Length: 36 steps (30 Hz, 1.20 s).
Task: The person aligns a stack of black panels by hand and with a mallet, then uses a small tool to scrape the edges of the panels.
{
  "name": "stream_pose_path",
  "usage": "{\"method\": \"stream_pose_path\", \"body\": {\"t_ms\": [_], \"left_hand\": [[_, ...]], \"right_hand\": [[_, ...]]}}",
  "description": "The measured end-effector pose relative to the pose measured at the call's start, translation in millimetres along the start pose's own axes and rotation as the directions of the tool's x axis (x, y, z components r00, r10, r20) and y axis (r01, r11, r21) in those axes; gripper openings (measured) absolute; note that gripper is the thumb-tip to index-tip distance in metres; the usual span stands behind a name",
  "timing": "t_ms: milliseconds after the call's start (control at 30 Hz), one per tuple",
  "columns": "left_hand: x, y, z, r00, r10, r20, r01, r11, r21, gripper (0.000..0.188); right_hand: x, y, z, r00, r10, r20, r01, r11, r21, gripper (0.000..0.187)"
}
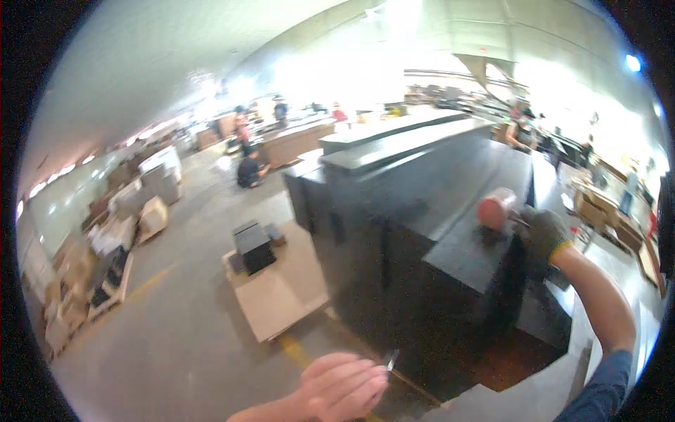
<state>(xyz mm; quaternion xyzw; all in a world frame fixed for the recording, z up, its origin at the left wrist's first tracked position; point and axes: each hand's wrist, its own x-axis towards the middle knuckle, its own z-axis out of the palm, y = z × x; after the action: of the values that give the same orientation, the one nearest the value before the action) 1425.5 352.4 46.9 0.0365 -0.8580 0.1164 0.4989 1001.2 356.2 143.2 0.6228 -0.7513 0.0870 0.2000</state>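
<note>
My left hand (343, 388) is bare and closed at the lower middle, in front of the dark panels. From its fingertips sticks a thin, shiny silver strip (393, 360), too small to tell its kind. My right hand (545, 233), in a dark glove with a yellow cuff, reaches over the long black panels (457, 264) on the right. It is closed on a blurred red round object (496, 209) with a pale, clear-looking top. Smeared by motion, that object's exact kind does not show.
Long, dark boards (408, 145) are stacked high ahead. On the floor to the left, a light wooden board (288, 302) carries black blocks (254, 246). Cardboard and pallets (109, 281) line the far left. A crouching person (249, 169) and other people are farther back.
</note>
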Motion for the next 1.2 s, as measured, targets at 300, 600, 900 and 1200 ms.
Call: {"method": "stream_pose_path", "body": {"t_ms": [300, 600, 900, 1200], "left_hand": [[65, 4, 40, 0.970, -0.048, -0.238, -0.117, 0.768, -0.630, 0.017], [110, 50, 88, 0.918, -0.032, -0.396, -0.357, 0.368, -0.858, 0.015], [112, 93, 126, 0.902, 0.064, -0.426, -0.275, 0.847, -0.455, 0.026], [131, 91, 150, 0.972, 0.006, -0.236, -0.008, 1.000, -0.006, 0.019]], "right_hand": [[-105, -99, -85, 0.864, -0.210, -0.457, 0.341, 0.912, 0.226, 0.034], [-236, -147, -74, 0.998, 0.049, -0.031, -0.020, 0.795, 0.607, 0.037], [-355, -89, -25, 0.983, 0.064, 0.172, -0.144, 0.847, 0.512, 0.033], [-352, -4, -14, 0.924, -0.155, -0.350, 0.284, 0.891, 0.354, 0.033]]}}
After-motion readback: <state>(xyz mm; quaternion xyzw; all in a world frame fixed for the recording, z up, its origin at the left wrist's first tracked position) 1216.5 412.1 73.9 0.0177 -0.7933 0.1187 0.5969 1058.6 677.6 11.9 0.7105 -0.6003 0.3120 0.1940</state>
